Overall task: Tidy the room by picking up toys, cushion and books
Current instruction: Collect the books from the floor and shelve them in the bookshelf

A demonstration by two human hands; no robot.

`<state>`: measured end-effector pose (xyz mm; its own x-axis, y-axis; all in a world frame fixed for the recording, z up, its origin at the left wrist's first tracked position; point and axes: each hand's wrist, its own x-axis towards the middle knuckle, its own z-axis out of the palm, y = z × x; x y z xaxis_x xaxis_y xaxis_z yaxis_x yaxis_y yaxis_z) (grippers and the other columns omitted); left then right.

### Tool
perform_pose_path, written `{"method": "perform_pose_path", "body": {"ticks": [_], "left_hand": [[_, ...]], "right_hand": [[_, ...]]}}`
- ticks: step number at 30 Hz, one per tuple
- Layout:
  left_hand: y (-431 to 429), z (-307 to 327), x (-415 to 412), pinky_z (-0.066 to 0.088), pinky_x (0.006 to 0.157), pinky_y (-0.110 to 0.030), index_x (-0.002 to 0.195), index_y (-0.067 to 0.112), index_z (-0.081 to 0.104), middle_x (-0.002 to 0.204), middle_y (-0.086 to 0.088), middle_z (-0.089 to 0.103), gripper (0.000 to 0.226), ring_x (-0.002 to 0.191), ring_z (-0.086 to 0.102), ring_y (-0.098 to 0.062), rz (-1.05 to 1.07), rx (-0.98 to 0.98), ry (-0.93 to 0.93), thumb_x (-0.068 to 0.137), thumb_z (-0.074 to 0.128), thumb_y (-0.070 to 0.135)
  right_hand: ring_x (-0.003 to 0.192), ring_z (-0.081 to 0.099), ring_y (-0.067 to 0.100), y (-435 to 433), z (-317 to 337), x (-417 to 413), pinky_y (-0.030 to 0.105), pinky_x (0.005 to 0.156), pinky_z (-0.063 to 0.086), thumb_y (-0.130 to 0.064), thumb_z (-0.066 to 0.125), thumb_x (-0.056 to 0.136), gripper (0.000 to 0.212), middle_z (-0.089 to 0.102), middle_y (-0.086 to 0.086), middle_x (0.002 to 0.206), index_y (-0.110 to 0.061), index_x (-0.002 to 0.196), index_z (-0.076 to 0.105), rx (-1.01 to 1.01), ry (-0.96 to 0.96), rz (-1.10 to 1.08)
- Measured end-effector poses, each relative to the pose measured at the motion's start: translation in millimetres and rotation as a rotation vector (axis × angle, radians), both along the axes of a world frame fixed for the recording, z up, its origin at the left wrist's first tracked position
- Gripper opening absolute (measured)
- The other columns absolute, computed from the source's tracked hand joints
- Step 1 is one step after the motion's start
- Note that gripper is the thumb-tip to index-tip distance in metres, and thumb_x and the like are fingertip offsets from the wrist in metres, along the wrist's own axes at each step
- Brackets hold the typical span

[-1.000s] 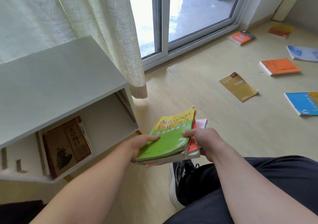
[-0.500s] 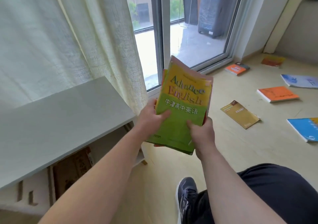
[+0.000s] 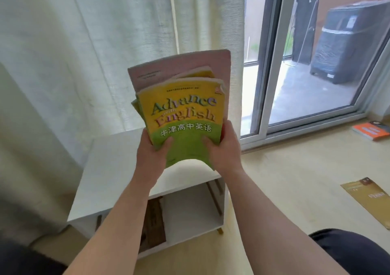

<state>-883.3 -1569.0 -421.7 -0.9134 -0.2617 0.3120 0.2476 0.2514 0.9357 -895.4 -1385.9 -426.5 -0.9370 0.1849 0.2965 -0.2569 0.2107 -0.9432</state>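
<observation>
Stack of textbooks (image 3: 183, 114) raised higher and upright above the white cabinet (image 3: 109, 169), left hand (image 3: 153, 152) and right hand (image 3: 224, 148) both gripping its lower edge, orange book (image 3: 370, 130) on floor.

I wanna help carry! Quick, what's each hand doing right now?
Left hand: grips the stack of books, lower left edge.
Right hand: grips the same stack, lower right edge.

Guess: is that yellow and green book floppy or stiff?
Probably floppy: the yellow and green book bows along its bottom edge between the left hand and right hand. The pink book behind sits askew, so may slip.
</observation>
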Motion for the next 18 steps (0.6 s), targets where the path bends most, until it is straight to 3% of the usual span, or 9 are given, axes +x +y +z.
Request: {"method": "perform_pose_path", "body": {"ticks": [6, 9, 12, 16, 18], "left_hand": [[-14, -21, -8, 0.053, 0.096, -0.054, 0.126, 0.032, 0.055, 0.122, 0.007, 0.069, 0.05, 0.114, 0.065, -0.02, -0.025, 0.19, -0.045, 0.08, 0.076, 0.033], [-10, -10, -18, 0.056, 0.092, -0.051, 0.117, 0.028, 0.056, 0.113, 0.008, 0.071, 0.049, 0.105, 0.069, -0.016, -0.029, 0.232, -0.052, 0.077, 0.079, 0.045], [-3, 1, -22, 0.058, 0.088, -0.052, 0.109, 0.029, 0.061, 0.107, 0.005, 0.073, 0.047, 0.1, 0.071, -0.02, -0.017, 0.301, -0.034, 0.072, 0.078, 0.052], [2, 4, -25, 0.058, 0.085, -0.05, 0.103, 0.031, 0.067, 0.104, 0.002, 0.075, 0.037, 0.099, 0.073, -0.024, -0.032, 0.357, -0.04, 0.072, 0.075, 0.049], [0, 5, -26, 0.058, 0.083, -0.047, 0.104, 0.028, 0.067, 0.105, 0.0, 0.075, 0.039, 0.1, 0.072, -0.025, -0.028, 0.369, -0.048, 0.072, 0.074, 0.05]], "right_hand": [[0.109, 0.059, 0.014, -14, -8, -30, 0.043, 0.093, 0.055, -0.012, 0.075, 0.08, 0.055, 0.056, -0.004, 0.12, -0.038, 0.122, 0.051, -0.001, -0.015, 0.092], [0.111, 0.062, 0.02, 0, -4, -35, 0.045, 0.089, 0.059, -0.016, 0.078, 0.067, 0.059, 0.056, 0.003, 0.126, -0.039, 0.115, 0.052, -0.158, -0.112, 0.159], [0.107, 0.068, 0.028, 13, -8, -36, 0.053, 0.087, 0.059, -0.009, 0.07, 0.063, 0.067, 0.066, 0.007, 0.12, -0.03, 0.123, 0.05, -0.411, -0.232, 0.269], [0.11, 0.065, 0.027, 6, -18, -28, 0.048, 0.088, 0.057, -0.006, 0.067, 0.063, 0.074, 0.064, 0.005, 0.119, -0.028, 0.128, 0.04, -0.402, -0.275, 0.319], [0.112, 0.064, 0.029, 10, -20, -30, 0.054, 0.094, 0.053, -0.009, 0.067, 0.064, 0.069, 0.063, 0.008, 0.121, -0.034, 0.121, 0.038, -0.415, -0.305, 0.289]]}}
